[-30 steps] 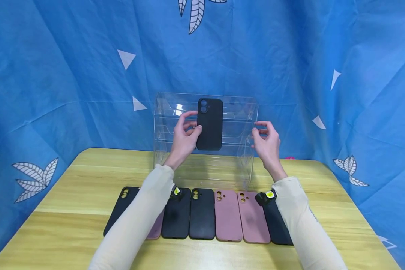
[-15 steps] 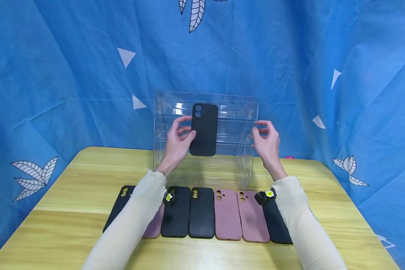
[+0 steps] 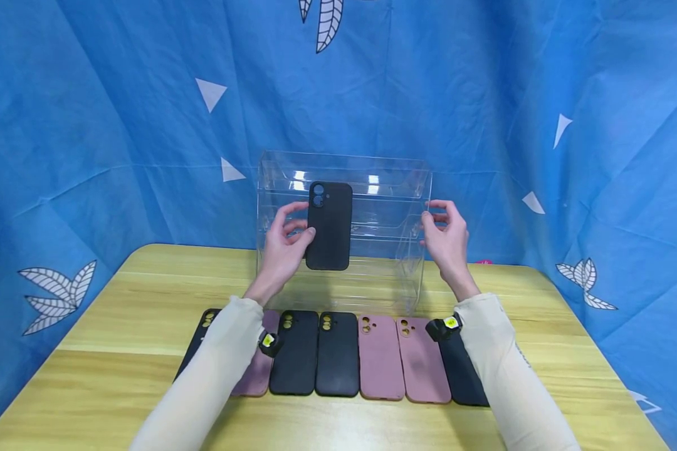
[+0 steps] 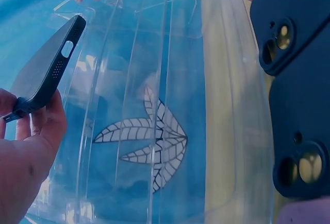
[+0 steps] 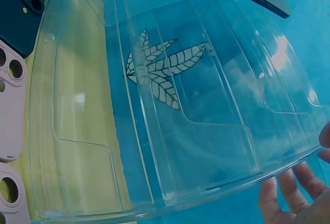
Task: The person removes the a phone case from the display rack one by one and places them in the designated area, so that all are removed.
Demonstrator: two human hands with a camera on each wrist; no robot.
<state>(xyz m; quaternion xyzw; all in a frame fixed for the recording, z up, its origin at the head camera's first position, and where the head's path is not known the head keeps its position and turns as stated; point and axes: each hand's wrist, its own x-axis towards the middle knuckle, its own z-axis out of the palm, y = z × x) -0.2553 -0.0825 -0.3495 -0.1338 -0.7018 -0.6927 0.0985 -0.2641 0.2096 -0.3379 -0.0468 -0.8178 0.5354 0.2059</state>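
Note:
My left hand (image 3: 282, 250) grips a black phone case (image 3: 330, 228) by its left edge, thumb on the near face and fingers behind. The case is upright, its camera cutouts at the top left, in front of a clear tiered plastic rack (image 3: 386, 216). In the left wrist view the end of the held case (image 4: 56, 62) shows a port slot and small holes. My right hand (image 3: 448, 241) holds the rack's right side edge between thumb and curled fingers; the right wrist view shows its fingers (image 5: 289, 193) along the outside of that wall.
A row of phone cases lies in front of the rack on the wooden table (image 3: 101, 338): black ones, such as a black case (image 3: 337, 357), and pink ones, such as a pink case (image 3: 381, 360). My sleeves cover parts of the row's ends. A blue curtain (image 3: 146, 113) hangs behind.
My left hand has moved the black phone case left and downward in front of the rack. The right hand has stayed at the rack's right edge.

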